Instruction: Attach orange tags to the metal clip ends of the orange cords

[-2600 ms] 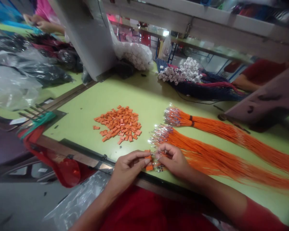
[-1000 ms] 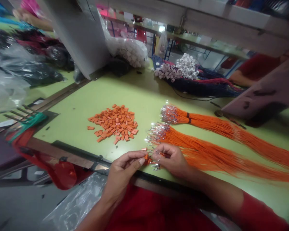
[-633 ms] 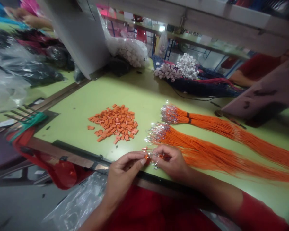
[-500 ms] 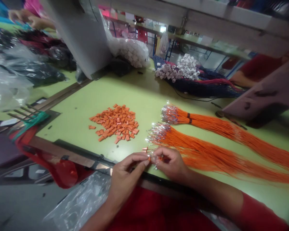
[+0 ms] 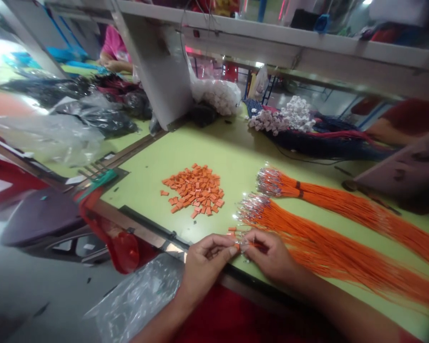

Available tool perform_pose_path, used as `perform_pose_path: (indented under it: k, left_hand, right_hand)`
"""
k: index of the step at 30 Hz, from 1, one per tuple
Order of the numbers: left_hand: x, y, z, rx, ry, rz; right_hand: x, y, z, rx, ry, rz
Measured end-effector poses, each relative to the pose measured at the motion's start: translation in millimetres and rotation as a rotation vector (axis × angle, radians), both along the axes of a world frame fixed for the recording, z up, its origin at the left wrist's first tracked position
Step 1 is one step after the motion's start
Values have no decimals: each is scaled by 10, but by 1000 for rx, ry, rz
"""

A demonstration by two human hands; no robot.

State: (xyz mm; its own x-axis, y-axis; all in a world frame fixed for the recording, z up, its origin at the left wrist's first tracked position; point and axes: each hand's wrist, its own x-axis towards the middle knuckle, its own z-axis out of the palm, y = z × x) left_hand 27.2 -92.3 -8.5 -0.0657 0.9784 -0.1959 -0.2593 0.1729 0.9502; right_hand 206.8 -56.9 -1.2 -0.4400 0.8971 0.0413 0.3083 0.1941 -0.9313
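My left hand (image 5: 205,264) and my right hand (image 5: 271,255) meet at the near edge of a green table (image 5: 232,152). The left hand's thumb and forefinger pinch a small orange connector housing (image 5: 237,246). The right hand pinches thin orange wires with metal tips against that housing. A loose bundle of orange wires (image 5: 325,240) fans out from under the right hand. A second, tied orange bundle (image 5: 343,205) lies behind it. A heap of small orange housings (image 5: 195,190) sits beyond the left hand. One or two loose housings (image 5: 230,231) lie near the fingertips.
White connectors on dark blue and red wires (image 5: 296,121) lie at the back. A bag of white parts (image 5: 218,95) leans by a grey post (image 5: 160,62). Plastic bags (image 5: 75,128) cover the left bench. Other people's arms show far left (image 5: 116,52) and right (image 5: 396,126).
The view has swung, shifting everything rightward in the picture. My hands have stayed together at the table edge, with the housing and wire tips between the fingertips throughout.
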Motion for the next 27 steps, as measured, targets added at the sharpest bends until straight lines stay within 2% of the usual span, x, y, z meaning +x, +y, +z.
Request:
perform_pose_path:
  k: [6, 9, 12, 14, 16, 17, 20, 23, 25, 27]
  left_hand:
    - [39, -2, -22, 6, 14, 19]
    - [22, -22, -52, 37, 93, -28]
    - [-121, -2, -58, 135, 370, -81]
    - [-290, 61, -55, 268, 645, 14]
    - [-488, 163, -62, 381, 916, 179]
    - [-585, 222, -72, 397, 1044, 215]
    - [-804, 381, -120, 370, 1295, 145]
    - [-862, 439, -139, 353, 1288, 78]
    - [-805, 402, -112, 359, 1140, 52]
    - [-686, 325, -60, 331, 892, -50]
  right_hand:
    - [24, 1, -20, 46, -34, -13]
    - [21, 5, -77, 48, -23, -30]
    - [21, 42, -79, 70, 50, -65]
    - [20, 68, -56, 51, 107, -115]
    - [18, 80, -31, -33, 132, -150]
    - [16, 80, -22, -82, 130, -159]
    - [10, 66, -8, -192, 132, -155]
    - [3, 51, -2, -247, 157, -129]
    - [-3, 45, 8, -248, 160, -124]
    - [-11, 40, 24, -243, 153, -128]
